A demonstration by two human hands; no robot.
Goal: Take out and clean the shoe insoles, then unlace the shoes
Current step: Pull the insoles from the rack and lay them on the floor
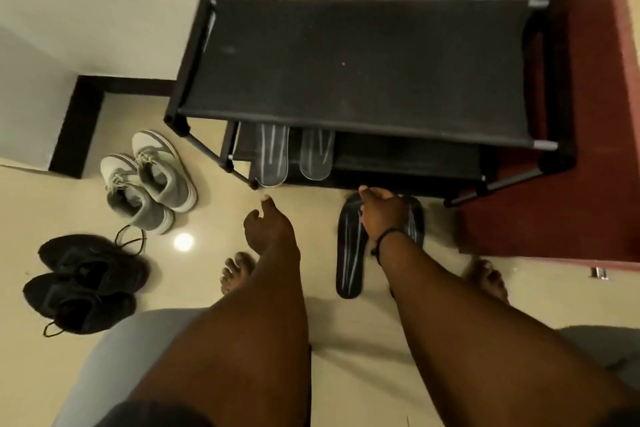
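Note:
Two black insoles (pixel 349 253) with pale streaks lie on the floor just in front of the shoe rack. My right hand (pixel 381 213) covers their upper ends, fingers curled over them. Empty, my left hand (pixel 268 227) hovers over the floor to the left, fingers loosely bent. Two grey insoles (pixel 273 156) lean side by side on the rack's lower shelf. A pair of grey and white sneakers (pixel 152 180) stands on the floor at the left. Nearer to me on the left sits a pair of black sneakers (pixel 83 282) with loose laces.
The black shoe rack (pixel 363 62) stands against the wall, its top shelf bare. A red-brown door and frame (pixel 588 114) fill the right side. My bare feet (pixel 237 270) stand on the glossy tiled floor. A dark skirting corner (pixel 79 121) lies at the left.

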